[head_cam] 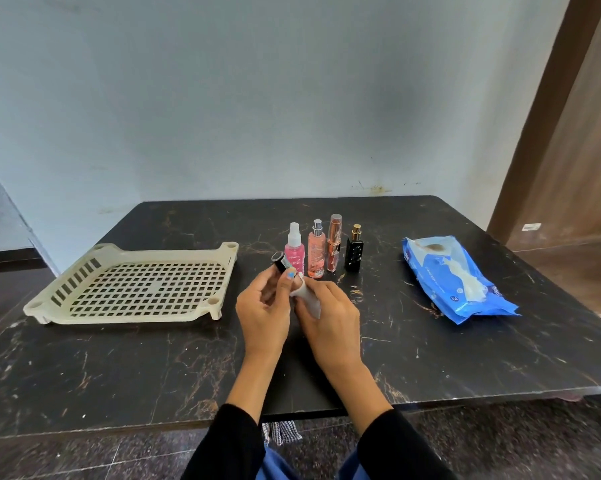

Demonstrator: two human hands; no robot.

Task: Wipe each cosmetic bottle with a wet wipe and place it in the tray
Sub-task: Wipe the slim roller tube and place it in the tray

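My left hand [264,310] grips a small dark bottle [280,264] with a black cap, tilted up and to the left above the table. My right hand [330,306] pinches a crumpled white wet wipe [307,299] against the bottle's lower end. Behind my hands several bottles stand in a row: a pink spray bottle [294,249], a peach spray bottle [316,251], a rose-gold tube [334,242] and a black bottle with a gold cap [354,249]. The cream perforated tray [132,285] lies at the left with nothing in it.
A blue wet-wipe pack [454,278] lies at the right of the dark marble table [430,341], a wipe sticking out of its opening. A wall stands behind the table. A wooden door frame [548,116] rises at the far right.
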